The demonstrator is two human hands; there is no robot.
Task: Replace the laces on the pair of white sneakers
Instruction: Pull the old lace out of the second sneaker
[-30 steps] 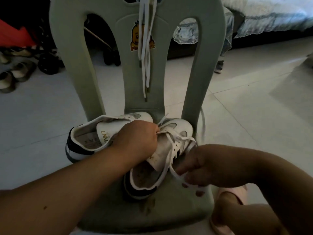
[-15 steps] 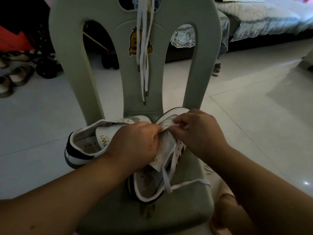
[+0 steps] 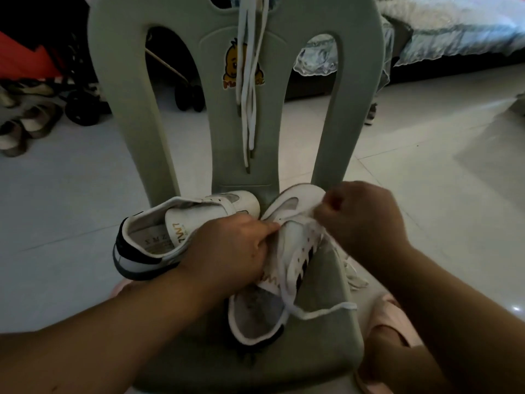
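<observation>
**Lace [image 3: 326, 312] work on the chair [image 3: 321, 351]: right hand [image 3: 360, 220] up at the toe**

At the chair seat's left edge the unlaced sneaker [image 3: 159, 237] lies on its side, as before. The left hand [image 3: 230, 248] keeps its place at mid-seat, fingers curled over the second sneaker [image 3: 295, 251] and thumb on its tongue edge. The lace trails loose from the eyelets to the seat's front right. A second ago the right hand was low by the seat front. It is now a raised fist near the chair back, apparently pinching the lace at the toe eyelets. Spare laces [image 3: 250, 89] hang down the chair back.
</observation>
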